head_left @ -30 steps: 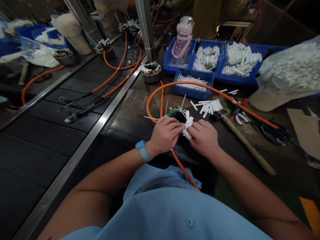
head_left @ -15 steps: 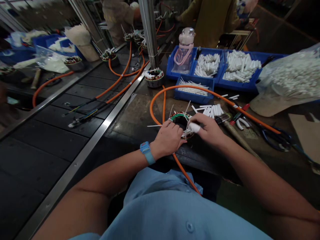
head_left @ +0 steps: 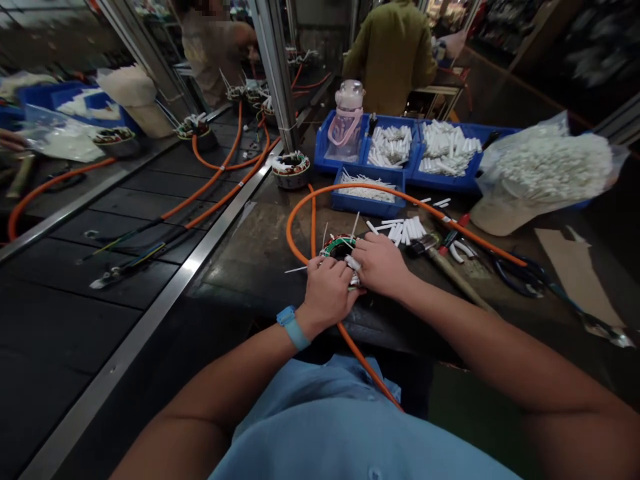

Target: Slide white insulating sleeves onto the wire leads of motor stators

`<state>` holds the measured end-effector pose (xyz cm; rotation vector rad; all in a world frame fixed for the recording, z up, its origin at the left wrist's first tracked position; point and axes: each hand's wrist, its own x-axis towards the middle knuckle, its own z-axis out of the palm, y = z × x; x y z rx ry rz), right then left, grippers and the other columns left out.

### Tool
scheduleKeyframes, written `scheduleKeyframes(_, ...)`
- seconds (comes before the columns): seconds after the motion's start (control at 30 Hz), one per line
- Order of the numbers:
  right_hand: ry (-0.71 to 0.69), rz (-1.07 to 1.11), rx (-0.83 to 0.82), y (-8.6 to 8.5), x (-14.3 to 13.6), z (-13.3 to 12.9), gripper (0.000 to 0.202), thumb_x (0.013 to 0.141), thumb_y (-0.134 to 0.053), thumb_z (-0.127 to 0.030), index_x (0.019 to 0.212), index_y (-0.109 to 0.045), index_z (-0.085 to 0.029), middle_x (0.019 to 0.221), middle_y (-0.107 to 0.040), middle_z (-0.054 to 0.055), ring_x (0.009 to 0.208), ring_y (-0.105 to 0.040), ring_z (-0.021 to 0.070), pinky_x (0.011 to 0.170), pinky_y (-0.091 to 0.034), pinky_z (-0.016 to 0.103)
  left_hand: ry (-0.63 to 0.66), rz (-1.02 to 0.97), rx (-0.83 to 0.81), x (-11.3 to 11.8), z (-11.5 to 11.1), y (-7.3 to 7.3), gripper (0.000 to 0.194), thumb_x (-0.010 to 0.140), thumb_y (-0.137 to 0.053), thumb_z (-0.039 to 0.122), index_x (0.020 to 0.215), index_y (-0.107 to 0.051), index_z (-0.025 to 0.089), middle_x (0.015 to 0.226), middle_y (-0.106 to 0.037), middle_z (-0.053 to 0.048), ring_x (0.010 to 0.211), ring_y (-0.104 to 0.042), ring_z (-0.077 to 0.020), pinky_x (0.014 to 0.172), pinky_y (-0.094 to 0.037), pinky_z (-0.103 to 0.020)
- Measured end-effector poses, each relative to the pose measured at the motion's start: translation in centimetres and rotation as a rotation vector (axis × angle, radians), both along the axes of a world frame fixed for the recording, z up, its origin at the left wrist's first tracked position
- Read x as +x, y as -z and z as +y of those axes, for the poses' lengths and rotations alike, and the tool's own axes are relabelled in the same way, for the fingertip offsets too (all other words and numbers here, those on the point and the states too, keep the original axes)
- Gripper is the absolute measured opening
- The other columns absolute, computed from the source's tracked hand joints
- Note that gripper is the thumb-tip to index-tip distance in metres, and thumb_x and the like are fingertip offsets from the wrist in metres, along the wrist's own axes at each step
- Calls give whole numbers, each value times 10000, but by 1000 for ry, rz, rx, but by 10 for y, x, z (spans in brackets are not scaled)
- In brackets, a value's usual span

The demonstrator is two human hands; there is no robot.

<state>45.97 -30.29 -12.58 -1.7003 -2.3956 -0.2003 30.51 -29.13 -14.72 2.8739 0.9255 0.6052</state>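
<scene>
A ring-shaped motor stator (head_left: 327, 250) with green and copper-coloured windings lies near the bench's front edge, and thin white ties stick out of it. My left hand (head_left: 327, 290) is closed round its left and front side. Over the right side bends my right hand (head_left: 383, 263), fingers closed on the rim and the white-wrapped thumb (head_left: 353, 263) at the ring's inner side. Both hands cover much of the windings. An orange cable (head_left: 314, 227) loops behind the stator, and another orange length runs down toward my lap.
Blue bins (head_left: 407, 177) hold white sleeves, thin ties and a pink bottle (head_left: 347, 120). Loose white sleeves (head_left: 407, 230), a hammer (head_left: 463, 280) and pliers (head_left: 463, 250) lie to the right. Another stator (head_left: 291, 170) stands by the metal post. Co-workers are at the back.
My right hand has moved in from the stator's right side, and its fingers now press on the rim. The left hand keeps its hold. The camera view has shifted.
</scene>
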Motion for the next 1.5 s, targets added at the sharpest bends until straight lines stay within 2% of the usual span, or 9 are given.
scheduleKeyframes(0.17,8,172,-64,1,-4,2,143,757,-502,-168,669,-611,-136,746,-587,83,771,-450,190,678,-307,310,37,8,-25,-4,0,-8,285,758,-586,406,884,-576,150,877,-606,-85,901,-504,-252,871,-325,-442)
scheduleKeyframes(0.27,97,219,-18,7,19,1,155,800,-506,-241,729,-626,-173,764,-599,25,733,-488,143,676,-354,255,49,-67,-115,-9,2,-12,308,786,-561,355,1027,-546,164,957,-612,-80,932,-524,-234,907,-327,-428)
scheduleKeyframes(0.4,429,301,158,-5,105,1,213,818,-440,-238,949,-597,-179,850,-604,28,738,-524,144,674,-388,260,17,-199,-286,-12,8,-12,355,787,-560,254,1131,-486,205,898,-635,-30,890,-555,-199,912,-327,-426)
scheduleKeyframes(0.57,941,241,468,-40,224,-23,373,740,-444,-133,1101,-490,-52,1029,-499,215,884,-463,268,684,-323,369,45,-190,-380,-15,18,-11,343,756,-589,214,1088,-503,219,853,-623,-9,866,-551,-194,914,-308,-441)
scheduleKeyframes(0.6,1006,79,437,-44,239,-29,333,744,-460,-141,1063,-519,-67,1002,-501,206,864,-453,258,656,-299,351,62,-185,-386,-16,20,-12,352,751,-594,208,1090,-501,221,853,-621,-8,866,-548,-192,919,-304,-439)
scheduleKeyframes(0.67,987,-99,331,-48,256,-37,201,779,-447,-147,922,-582,-105,892,-514,167,803,-433,227,605,-243,335,92,-180,-390,-18,22,-13,366,747,-599,205,1098,-498,221,861,-618,-10,874,-543,-188,934,-295,-433)
scheduleKeyframes(0.9,927,-118,337,-45,259,-39,159,802,-418,-132,781,-573,-161,793,-444,98,639,-325,151,536,-161,320,133,-155,-375,-21,19,-19,233,797,-557,250,1027,-544,220,944,-612,-19,914,-525,-174,960,-271,-414)
scheduleKeyframes(1.23,889,-34,349,-49,269,-43,119,751,-432,-116,695,-507,-190,754,-410,62,555,-261,124,519,-183,310,156,-124,-336,-24,20,-22,159,800,-541,266,944,-566,204,915,-604,-18,904,-524,-171,948,-294,-400)
scheduleKeyframes(1.5,870,135,390,-47,277,-44,129,646,-483,-90,699,-526,-199,838,-505,100,686,-430,181,585,-273,319,230,-96,-337,-27,27,-23,180,800,-532,264,968,-566,208,941,-608,-22,915,-526,-167,970,-279,-396)
